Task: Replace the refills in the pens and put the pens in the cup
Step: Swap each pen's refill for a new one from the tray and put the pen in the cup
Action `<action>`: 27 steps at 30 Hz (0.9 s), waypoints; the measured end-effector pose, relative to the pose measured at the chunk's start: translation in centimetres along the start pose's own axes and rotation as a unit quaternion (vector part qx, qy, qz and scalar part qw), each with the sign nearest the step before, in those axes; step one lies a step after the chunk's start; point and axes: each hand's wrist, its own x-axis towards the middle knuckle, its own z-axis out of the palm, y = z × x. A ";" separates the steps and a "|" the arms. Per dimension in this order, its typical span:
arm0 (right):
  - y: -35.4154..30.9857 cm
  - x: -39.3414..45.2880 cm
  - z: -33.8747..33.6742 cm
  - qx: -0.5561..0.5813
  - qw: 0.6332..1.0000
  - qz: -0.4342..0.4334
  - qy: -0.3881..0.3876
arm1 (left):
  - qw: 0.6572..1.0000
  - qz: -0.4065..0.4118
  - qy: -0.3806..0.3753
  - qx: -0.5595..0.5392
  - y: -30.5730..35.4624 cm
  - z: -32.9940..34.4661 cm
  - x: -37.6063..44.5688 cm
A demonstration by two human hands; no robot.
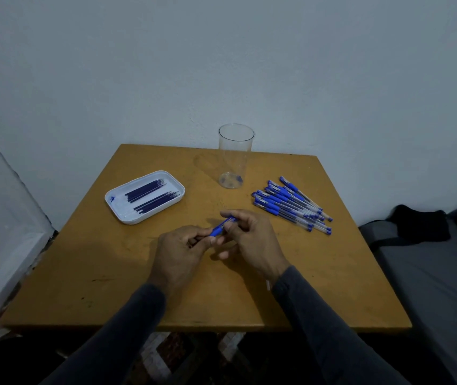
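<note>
Left hand [178, 252] and right hand [252, 240] grip one pen [220, 228] above the table [319, 273]

Table [319, 259] ochre-brown; tray [119, 215] white; refills [152, 194] dark blue; cup [235, 157] clear; pens [291, 207] blue-capped, clear-barrelled; sleeves [127, 329] dark grey.

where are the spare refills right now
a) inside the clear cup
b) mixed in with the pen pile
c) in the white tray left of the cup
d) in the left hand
c, the dark blue refills lie in the white tray, left of the clear cup.
</note>
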 end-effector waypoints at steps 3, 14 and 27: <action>0.1 0.3 0.2 0.003 0.999 -0.008 0.043 | 1.000 -0.002 -0.015 -0.002 0.1 0.2 0.4; -8.0 6.1 -4.8 -0.116 0.889 -0.278 0.344 | 0.946 0.043 -0.157 0.279 0.6 2.9 7.1; -11.7 15.3 -5.7 -0.288 0.879 -0.279 0.259 | 0.919 0.062 -0.189 0.340 -1.5 5.5 10.7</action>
